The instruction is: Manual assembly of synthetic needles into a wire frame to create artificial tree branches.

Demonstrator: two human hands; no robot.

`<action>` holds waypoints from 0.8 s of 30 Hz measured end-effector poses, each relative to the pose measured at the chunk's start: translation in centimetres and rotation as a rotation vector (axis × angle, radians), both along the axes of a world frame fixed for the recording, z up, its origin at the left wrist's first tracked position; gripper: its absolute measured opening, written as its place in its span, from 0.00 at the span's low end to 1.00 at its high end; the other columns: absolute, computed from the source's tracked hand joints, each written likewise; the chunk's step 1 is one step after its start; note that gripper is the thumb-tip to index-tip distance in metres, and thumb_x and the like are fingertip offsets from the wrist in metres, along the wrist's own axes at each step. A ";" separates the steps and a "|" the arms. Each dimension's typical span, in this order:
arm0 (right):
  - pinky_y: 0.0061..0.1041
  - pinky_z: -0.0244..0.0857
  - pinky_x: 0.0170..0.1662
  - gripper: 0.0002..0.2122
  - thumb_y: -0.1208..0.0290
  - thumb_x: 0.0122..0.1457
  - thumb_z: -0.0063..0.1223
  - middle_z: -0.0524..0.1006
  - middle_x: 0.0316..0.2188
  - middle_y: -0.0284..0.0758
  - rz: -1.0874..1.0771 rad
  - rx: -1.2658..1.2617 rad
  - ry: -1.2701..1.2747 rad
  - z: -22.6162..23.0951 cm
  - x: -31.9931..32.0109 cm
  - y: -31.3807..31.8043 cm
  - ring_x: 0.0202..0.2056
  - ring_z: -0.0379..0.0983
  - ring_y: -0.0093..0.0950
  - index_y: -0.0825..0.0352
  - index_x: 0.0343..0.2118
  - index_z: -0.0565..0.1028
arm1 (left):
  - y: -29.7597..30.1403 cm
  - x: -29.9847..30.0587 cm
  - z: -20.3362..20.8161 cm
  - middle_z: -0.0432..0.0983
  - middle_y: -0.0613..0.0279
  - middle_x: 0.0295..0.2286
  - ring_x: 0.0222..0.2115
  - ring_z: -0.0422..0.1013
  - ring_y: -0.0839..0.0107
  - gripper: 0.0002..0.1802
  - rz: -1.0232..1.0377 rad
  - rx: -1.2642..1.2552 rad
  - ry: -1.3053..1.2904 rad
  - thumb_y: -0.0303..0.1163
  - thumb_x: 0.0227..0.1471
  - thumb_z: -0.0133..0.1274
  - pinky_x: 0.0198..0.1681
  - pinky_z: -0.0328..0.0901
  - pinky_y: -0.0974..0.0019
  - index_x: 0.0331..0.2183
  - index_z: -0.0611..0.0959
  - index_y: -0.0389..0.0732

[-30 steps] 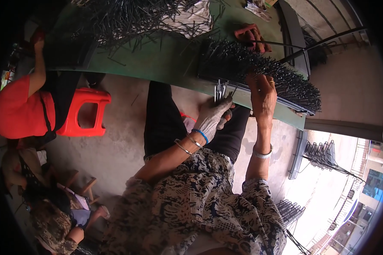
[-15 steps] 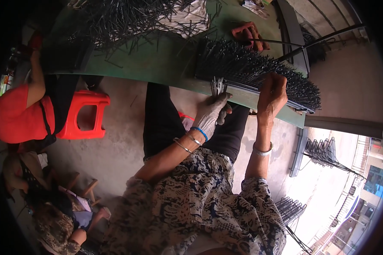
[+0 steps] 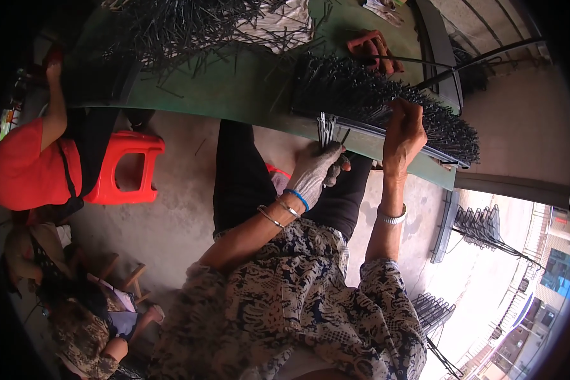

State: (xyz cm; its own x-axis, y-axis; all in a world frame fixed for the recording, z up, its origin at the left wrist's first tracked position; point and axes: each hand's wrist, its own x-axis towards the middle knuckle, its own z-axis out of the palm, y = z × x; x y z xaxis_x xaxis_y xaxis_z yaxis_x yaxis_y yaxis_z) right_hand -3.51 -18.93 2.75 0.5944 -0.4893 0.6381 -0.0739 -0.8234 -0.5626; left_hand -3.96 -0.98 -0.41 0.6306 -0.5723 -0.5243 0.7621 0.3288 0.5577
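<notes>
A grey work glove covers my left hand (image 3: 318, 166), whose fingers are closed round a bundle of thin metal rods (image 3: 325, 130). The rods point up toward the table edge, and one dark rod slants out beside the thumb. My bare right hand (image 3: 404, 136) is at the near side of a long tray (image 3: 377, 131), packed with upright black rods (image 3: 342, 88). Its fingers are pinched together against the rods. Whatever lies between those fingertips is too small or hidden to make out.
A loose heap of black rods (image 3: 183, 28) lies on the green table (image 3: 234, 95), partly over pale cloth (image 3: 278, 28). Behind the tray are a reddish cloth (image 3: 370, 47) and a black bar (image 3: 487, 54). A red stool (image 3: 130, 168) and two people are at the left.
The bundle in my left hand has risen slightly, and a dark rod now sticks out beside the thumb. My right hand has shifted only a little at the tray.
</notes>
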 end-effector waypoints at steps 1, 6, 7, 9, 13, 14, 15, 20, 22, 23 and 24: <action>0.19 0.66 0.30 0.04 0.75 0.62 0.50 0.81 0.28 0.34 0.017 0.059 0.004 0.1 -0.1 0.1 0.24 0.71 0.17 0.67 0.36 0.76 | 0.0 -0.1 0.0 0.77 0.61 0.20 0.13 0.63 0.84 0.10 0.001 -0.001 -0.001 0.36 0.58 0.54 0.12 0.54 0.80 0.33 0.78 0.39; 0.18 0.65 0.29 0.04 0.75 0.62 0.50 0.81 0.28 0.34 0.027 -0.004 -0.019 -0.4 -0.5 0.0 0.23 0.70 0.17 0.68 0.37 0.75 | 0.0 -0.5 0.0 0.76 0.61 0.21 0.14 0.65 0.83 0.11 0.006 0.043 0.055 0.37 0.58 0.54 0.12 0.55 0.79 0.34 0.78 0.39; 0.19 0.65 0.29 0.04 0.76 0.62 0.50 0.81 0.28 0.34 0.026 0.024 -0.023 -0.6 -0.5 0.0 0.23 0.71 0.18 0.68 0.37 0.75 | 0.0 -0.5 0.0 0.76 0.61 0.21 0.14 0.65 0.83 0.11 0.008 0.042 0.054 0.37 0.58 0.54 0.12 0.55 0.79 0.34 0.78 0.39; 0.20 0.66 0.29 0.04 0.76 0.62 0.50 0.81 0.28 0.34 0.025 0.051 -0.027 -0.9 -0.5 -0.1 0.23 0.71 0.18 0.68 0.36 0.76 | 0.1 -0.5 -0.1 0.76 0.62 0.21 0.13 0.65 0.82 0.11 -0.021 0.056 0.069 0.38 0.59 0.54 0.12 0.54 0.79 0.34 0.78 0.39; 0.24 0.67 0.31 0.03 0.75 0.60 0.53 0.79 0.28 0.35 0.025 -0.038 0.097 -1.4 -0.1 -0.4 0.26 0.74 0.28 0.64 0.35 0.77 | 0.4 -0.9 -0.2 0.76 0.61 0.21 0.13 0.65 0.82 0.12 0.009 0.010 0.053 0.39 0.60 0.53 0.12 0.53 0.79 0.35 0.78 0.39; 0.26 0.67 0.33 0.04 0.74 0.59 0.54 0.78 0.29 0.35 0.020 -0.104 0.139 -1.3 0.2 -0.3 0.29 0.75 0.32 0.63 0.35 0.78 | 0.5 -0.9 -0.2 0.76 0.61 0.21 0.13 0.65 0.83 0.12 0.019 -0.002 0.051 0.39 0.60 0.52 0.12 0.53 0.79 0.35 0.78 0.39; 0.26 0.67 0.33 0.04 0.74 0.59 0.54 0.78 0.29 0.35 0.022 -0.103 0.137 -1.2 0.2 -0.1 0.29 0.75 0.32 0.63 0.35 0.78 | 0.5 -0.9 -0.2 0.76 0.61 0.21 0.14 0.65 0.83 0.12 0.029 -0.013 0.049 0.39 0.61 0.51 0.12 0.53 0.79 0.35 0.78 0.39; 0.33 0.67 0.37 0.07 0.68 0.58 0.56 0.75 0.33 0.38 -0.022 -0.236 0.271 -1.1 0.5 0.6 0.38 0.74 0.35 0.63 0.36 0.80 | 0.7 -1.0 -0.1 0.78 0.61 0.22 0.14 0.66 0.83 0.12 0.039 -0.030 0.043 0.38 0.62 0.49 0.13 0.55 0.79 0.36 0.79 0.40; 0.32 0.67 0.37 0.07 0.68 0.58 0.56 0.75 0.32 0.38 0.018 -0.240 0.290 0.1 -0.4 1.2 0.36 0.74 0.34 0.64 0.36 0.79 | 0.7 -0.6 0.2 0.78 0.61 0.23 0.14 0.66 0.83 0.12 0.040 0.010 0.047 0.38 0.62 0.49 0.13 0.56 0.79 0.36 0.79 0.40; 0.31 0.67 0.37 0.08 0.68 0.58 0.57 0.75 0.32 0.39 0.052 -0.245 0.315 0.6 -1.1 1.5 0.35 0.75 0.33 0.66 0.36 0.79 | 0.7 -0.5 0.3 0.78 0.61 0.23 0.14 0.66 0.83 0.12 0.017 0.042 0.022 0.38 0.62 0.49 0.13 0.56 0.79 0.36 0.80 0.40; 0.27 0.67 0.36 0.09 0.68 0.58 0.57 0.77 0.31 0.38 0.182 0.082 0.397 0.3 -1.5 1.1 0.32 0.75 0.29 0.69 0.36 0.79 | 0.7 -0.4 0.4 0.79 0.61 0.22 0.14 0.66 0.84 0.12 -0.008 0.074 -0.004 0.38 0.62 0.50 0.13 0.56 0.79 0.35 0.80 0.40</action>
